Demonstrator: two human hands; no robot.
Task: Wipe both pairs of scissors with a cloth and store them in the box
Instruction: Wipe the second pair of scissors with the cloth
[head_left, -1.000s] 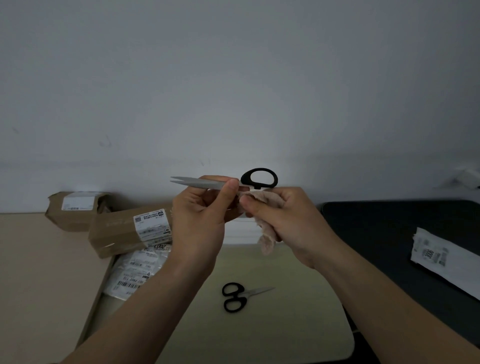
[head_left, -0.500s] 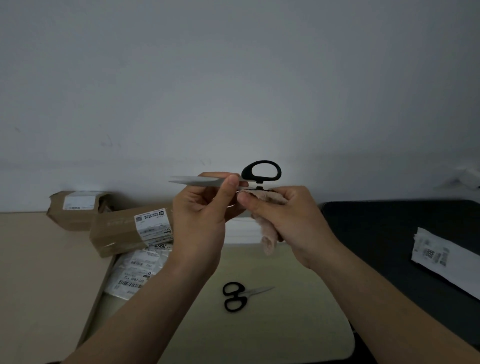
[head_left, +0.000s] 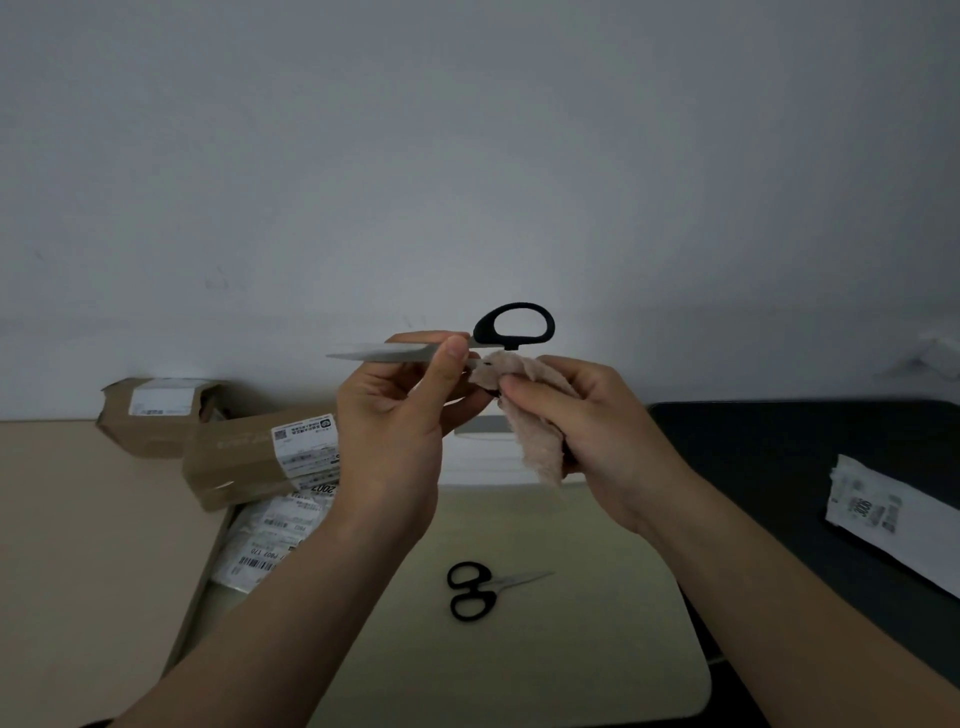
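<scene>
Left hand (head_left: 389, 436) pinches the scissors (head_left: 441, 345) by the blades; right hand (head_left: 592, 431) grips the cloth (head_left: 530, 415) at the pivot. Risk: a slip cuts the thumb.

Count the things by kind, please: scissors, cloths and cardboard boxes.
Scissors: 2 (large scissors, small scissors)
Cloth: 1
Cardboard boxes: 2 (far box, near box)
Total: 5

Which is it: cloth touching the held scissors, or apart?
Touching. Head view shows the cloth bunched against the held scissors beside the handle, no gap.
</scene>
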